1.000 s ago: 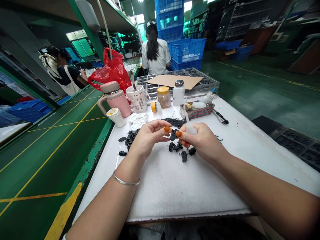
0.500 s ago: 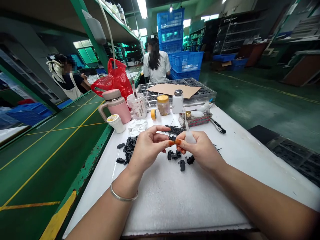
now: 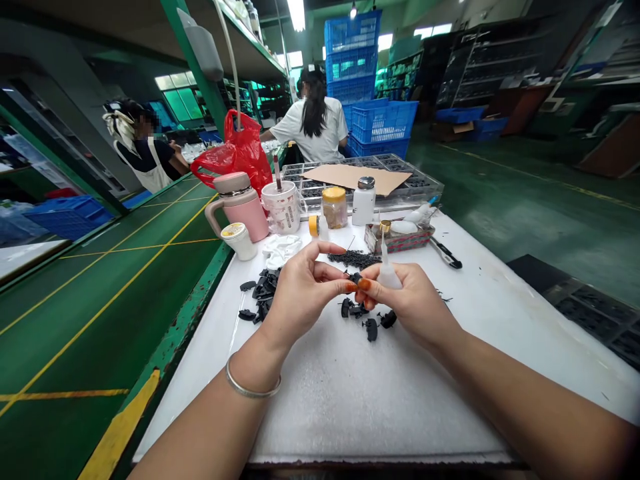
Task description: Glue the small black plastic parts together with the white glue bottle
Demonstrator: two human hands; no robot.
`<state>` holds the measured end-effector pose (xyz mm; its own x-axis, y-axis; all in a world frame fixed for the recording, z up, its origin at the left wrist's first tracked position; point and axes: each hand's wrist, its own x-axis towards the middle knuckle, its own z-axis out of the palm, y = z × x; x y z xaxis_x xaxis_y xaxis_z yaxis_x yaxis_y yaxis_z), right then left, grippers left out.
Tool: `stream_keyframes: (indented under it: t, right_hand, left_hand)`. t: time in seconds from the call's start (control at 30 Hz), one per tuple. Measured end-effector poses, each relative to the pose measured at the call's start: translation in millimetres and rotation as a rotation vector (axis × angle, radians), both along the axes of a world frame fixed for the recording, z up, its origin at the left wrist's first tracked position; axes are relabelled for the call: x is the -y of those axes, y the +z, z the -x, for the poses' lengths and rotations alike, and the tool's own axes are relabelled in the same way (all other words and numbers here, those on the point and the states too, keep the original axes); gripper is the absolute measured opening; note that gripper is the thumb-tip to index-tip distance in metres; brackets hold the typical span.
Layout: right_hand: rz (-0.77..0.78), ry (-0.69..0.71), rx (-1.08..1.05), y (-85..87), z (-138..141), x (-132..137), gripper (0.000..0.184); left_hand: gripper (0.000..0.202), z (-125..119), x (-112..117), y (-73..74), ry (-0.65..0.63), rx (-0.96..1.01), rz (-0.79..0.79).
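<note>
My left hand [image 3: 300, 293] and my right hand [image 3: 407, 300] meet over the white table [image 3: 350, 387], both pinching one small black plastic part [image 3: 355, 277] between thumbs and forefingers. A small white squeeze bottle [image 3: 387, 272] with a thin nozzle pointing up is also held in my right hand. Under my hands lie several loose black parts [image 3: 365, 317]. A bigger heap of black parts [image 3: 260, 297] sits just left of my left hand. A pile of tiny dark pieces [image 3: 357, 258] lies just beyond my fingers.
At the table's far end stand a pink mug [image 3: 240, 207], white cup [image 3: 281, 207], small white jar [image 3: 240, 240], yellow-lidded jar [image 3: 335, 207], white bottle [image 3: 364, 200], tape roll [image 3: 313, 225], small tray [image 3: 397, 235], a knife [image 3: 445, 252] and a red bag [image 3: 235, 155]. A green conveyor [image 3: 100, 287] runs left. Two people sit beyond.
My hands stay pinched together on the black part. The view has tilted and shifted slightly, so everything sits a bit lower and to the right.
</note>
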<state>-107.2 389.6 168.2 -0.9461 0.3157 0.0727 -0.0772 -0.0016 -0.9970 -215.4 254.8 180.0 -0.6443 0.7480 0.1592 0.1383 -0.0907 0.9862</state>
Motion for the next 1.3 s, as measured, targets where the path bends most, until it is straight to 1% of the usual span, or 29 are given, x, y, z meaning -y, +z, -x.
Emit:
stream_keyframes:
  t: [0.13, 0.23, 0.4, 0.53, 0.7, 0.9, 1.1, 1.3]
  right_hand:
    - [-0.02, -0.05, -0.002, -1.8, 1.6, -3.2, 0.038]
    - [-0.011, -0.086, -0.002, -2.8, 1.9, -6.0, 0.036]
    - [0.047, 0.025, 0.006, -3.7, 2.2, -7.5, 0.039]
    - [0.011, 0.056, -0.001, -4.4, 2.8, -7.2, 0.038]
    - [-0.068, 0.044, 0.012, -4.4, 1.0, -7.1, 0.037]
    - [-0.225, 0.001, 0.016, -5.7, -2.2, -6.7, 0.036]
    - [-0.263, -0.03, -0.031, -7.8, -2.4, -4.6, 0.035]
    - [-0.297, -0.072, -0.065, -5.4, -3.8, -0.2, 0.034]
  left_hand:
    - [0.036, -1.4, -1.4, -0.3, -0.028, 0.007, -0.006]
    - [0.031, 2.9, -2.0, -2.6, -0.075, 0.126, -0.017]
    - [0.027, 12.5, -1.7, -8.9, -0.174, 0.325, -0.003]
    - [0.024, 16.0, -0.8, -11.4, -0.244, 0.415, 0.026]
    - [0.025, 17.7, 1.1, -10.5, -0.22, 0.378, 0.075]
    - [0.025, 17.3, 1.8, -9.6, -0.241, 0.328, 0.111]
    - [0.023, 17.1, 2.2, -8.0, -0.249, 0.341, 0.111]
    - [0.022, 18.9, 3.3, -8.3, -0.263, 0.282, 0.124]
